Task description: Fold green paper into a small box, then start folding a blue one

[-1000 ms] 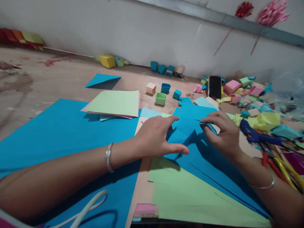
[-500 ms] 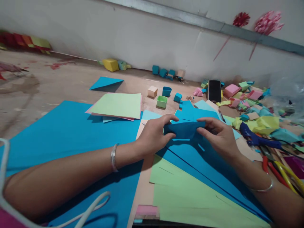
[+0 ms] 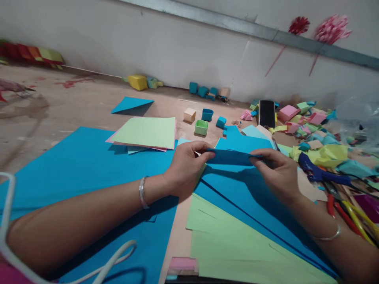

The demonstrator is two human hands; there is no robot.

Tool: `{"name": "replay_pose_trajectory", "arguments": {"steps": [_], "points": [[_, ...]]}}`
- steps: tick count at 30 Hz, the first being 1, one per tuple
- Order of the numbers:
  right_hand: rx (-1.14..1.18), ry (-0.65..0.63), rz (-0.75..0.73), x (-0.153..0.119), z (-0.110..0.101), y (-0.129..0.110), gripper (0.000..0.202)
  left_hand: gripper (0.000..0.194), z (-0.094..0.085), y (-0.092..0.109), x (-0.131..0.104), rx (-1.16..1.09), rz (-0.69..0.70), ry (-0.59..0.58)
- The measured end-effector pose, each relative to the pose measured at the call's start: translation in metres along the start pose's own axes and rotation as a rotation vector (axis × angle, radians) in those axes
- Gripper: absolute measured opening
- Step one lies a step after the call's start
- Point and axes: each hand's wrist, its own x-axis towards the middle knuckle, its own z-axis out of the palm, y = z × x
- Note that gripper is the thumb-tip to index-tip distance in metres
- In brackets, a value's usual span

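Observation:
A folded piece of blue paper (image 3: 232, 157) is stretched between my two hands, its long edge facing me. My left hand (image 3: 189, 167) pinches its left end between thumb and fingers. At the other end, my right hand (image 3: 275, 171) grips the paper the same way. Below it lies a blue sheet (image 3: 237, 201), shaded by my hands, partly over light green sheets (image 3: 225, 244). Another large blue sheet (image 3: 103, 169) spreads under my left forearm.
Small folded paper boxes, one green (image 3: 201, 127), stand beyond my hands. A sheet stack (image 3: 148, 132) lies left. To the right are a phone (image 3: 267, 113), a blue glue gun (image 3: 321, 171), pliers (image 3: 340, 207) and paper scraps (image 3: 328, 156). A white cable (image 3: 115, 260) loops in front.
Both hands have shifted slightly. The blue paper has tilted and now looks narrower and flatter, with my left hand a little further left and my right fingers a little further right.

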Motion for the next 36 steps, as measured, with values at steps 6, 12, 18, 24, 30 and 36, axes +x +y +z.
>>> {"name": "replay_pose_trajectory", "arguments": {"steps": [6, 12, 18, 24, 30, 36], "points": [[-0.305, -0.092, -0.818, -0.006, -0.012, -0.018, 0.023, 0.028, 0.007, 0.01, -0.009, -0.506, -0.348, -0.242], [-0.493, -0.191, -1.03, -0.014, -0.006, -0.026, 0.016, 0.009, 0.009, 0.021, -0.017, -0.917, -0.519, -0.378], [-0.332, -0.341, -1.041, -0.018, -0.001, -0.028, 0.017, 0.025, 0.011, 0.015, -0.021, -0.56, -0.352, -0.328], [-0.1, -0.125, -0.139, -0.017, 0.006, -0.027, 0.018, 0.03, 0.011, 0.011, -0.022, -0.482, -0.4, -0.455], [0.346, -0.421, 0.492, -0.014, 0.01, -0.023, 0.033, 0.031, 0.01, 0.009, -0.025, -0.456, -0.502, -0.606], [0.419, -0.323, 0.539, -0.013, 0.013, -0.021, 0.026, 0.024, 0.008, 0.005, -0.025, -0.394, -0.542, -0.644]]}}
